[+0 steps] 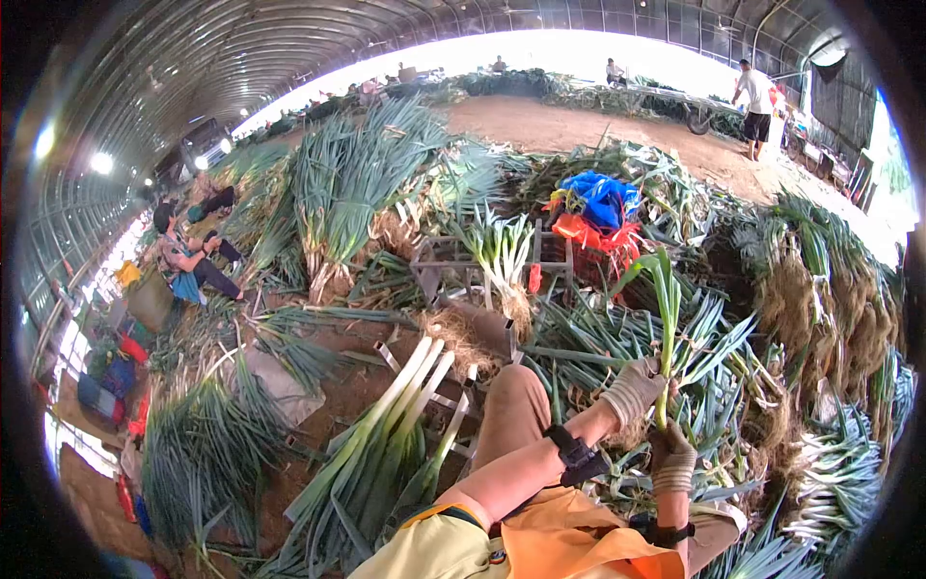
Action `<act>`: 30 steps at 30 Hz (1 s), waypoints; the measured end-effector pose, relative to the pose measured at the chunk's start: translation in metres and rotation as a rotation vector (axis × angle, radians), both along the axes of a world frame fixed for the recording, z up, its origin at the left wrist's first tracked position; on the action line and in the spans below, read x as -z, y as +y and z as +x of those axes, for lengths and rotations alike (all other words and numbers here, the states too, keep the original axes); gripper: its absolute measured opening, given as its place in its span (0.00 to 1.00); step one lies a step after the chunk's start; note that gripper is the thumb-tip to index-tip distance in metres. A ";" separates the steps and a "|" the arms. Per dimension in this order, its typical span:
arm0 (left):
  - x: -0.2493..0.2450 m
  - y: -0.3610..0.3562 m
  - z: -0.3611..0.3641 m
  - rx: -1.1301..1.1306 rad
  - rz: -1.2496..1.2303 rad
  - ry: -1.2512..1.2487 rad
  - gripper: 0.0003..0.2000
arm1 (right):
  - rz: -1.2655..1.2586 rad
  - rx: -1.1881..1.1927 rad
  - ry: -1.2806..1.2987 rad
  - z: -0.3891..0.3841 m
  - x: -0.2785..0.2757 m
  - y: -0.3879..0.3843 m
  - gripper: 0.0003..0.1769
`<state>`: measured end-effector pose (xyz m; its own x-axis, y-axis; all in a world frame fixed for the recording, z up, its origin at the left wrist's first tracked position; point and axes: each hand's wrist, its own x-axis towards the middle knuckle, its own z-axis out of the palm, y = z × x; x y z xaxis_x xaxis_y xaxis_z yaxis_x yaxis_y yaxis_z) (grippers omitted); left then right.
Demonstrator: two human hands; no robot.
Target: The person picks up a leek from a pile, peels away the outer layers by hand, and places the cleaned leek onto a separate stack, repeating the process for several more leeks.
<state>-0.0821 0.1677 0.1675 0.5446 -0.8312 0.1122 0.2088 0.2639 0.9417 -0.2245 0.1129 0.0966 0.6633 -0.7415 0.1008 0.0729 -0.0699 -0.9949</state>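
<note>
Both of my hands wear striped work gloves. My left hand [637,391] is closed round the stem of a single green leek [667,304], whose leaves point up and bend left at the top. Just below it, my right hand [672,460] is closed at the lower end of the same leek; its root end is hidden by the glove. Left of my knee lie several trimmed leeks [410,386] with white stems and bushy roots. A smaller bunch [502,253] rests on a metal frame [555,261] ahead.
Large leek piles [352,183] stand ahead and left, with more leeks [834,473] at the right. Blue and red bags [598,207] lie beyond the frame. One person [188,256] sits at left; another [756,106] stands by a cart at the back right.
</note>
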 end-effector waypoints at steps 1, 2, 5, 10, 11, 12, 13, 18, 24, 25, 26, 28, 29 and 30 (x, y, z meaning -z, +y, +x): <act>0.000 -0.002 -0.002 -0.050 0.019 -0.046 0.08 | -0.129 0.009 0.061 0.000 -0.004 0.002 0.19; 0.001 -0.003 -0.003 -0.099 0.040 -0.093 0.08 | -0.258 0.017 0.121 -0.001 -0.009 0.006 0.17; 0.008 -0.008 -0.004 -0.085 -0.008 0.022 0.08 | -0.139 0.008 0.099 -0.003 -0.013 0.007 0.16; -0.063 0.048 -0.016 -0.193 0.205 -1.313 0.12 | 0.011 -0.256 0.288 -0.019 -0.093 0.022 0.13; -0.052 0.041 -0.011 -0.110 0.123 -1.356 0.14 | 0.256 -0.355 0.221 -0.023 -0.081 0.016 0.15; -0.051 0.040 -0.017 -0.075 0.138 -1.163 0.10 | 0.369 -0.384 0.137 -0.028 -0.078 0.014 0.14; -0.045 0.031 -0.023 -0.109 0.161 -0.733 0.08 | 0.333 -0.408 0.168 -0.029 -0.063 0.007 0.17; -0.035 0.020 -0.039 -0.274 0.094 -0.478 0.10 | 0.726 -0.550 -0.177 -0.027 -0.044 0.004 0.12; 0.014 0.024 -0.037 -0.117 -0.068 -0.934 0.05 | 0.535 -0.396 -0.101 -0.035 -0.078 -0.002 0.12; 0.027 0.023 -0.030 -0.043 0.051 -0.997 0.05 | 0.404 -0.375 -0.007 -0.033 -0.077 -0.003 0.12; 0.040 0.024 -0.021 0.029 0.168 -1.060 0.06 | 0.369 -0.388 0.024 -0.030 -0.061 -0.006 0.12; 0.052 0.024 -0.004 -0.008 0.341 -1.152 0.10 | 0.380 -0.314 0.059 -0.031 -0.075 0.000 0.11; 0.050 0.022 0.006 -0.047 0.219 -0.901 0.13 | 0.290 -0.246 0.135 -0.030 -0.086 0.002 0.10; 0.049 0.024 0.015 -0.075 0.101 -0.649 0.16 | 0.187 -0.207 0.090 -0.028 -0.086 0.005 0.11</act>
<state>-0.0674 0.1914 0.1186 0.4495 -0.8172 0.3607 -0.4247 0.1597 0.8911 -0.2525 0.1177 0.1828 0.8026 -0.5895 -0.0914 -0.0230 0.1225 -0.9922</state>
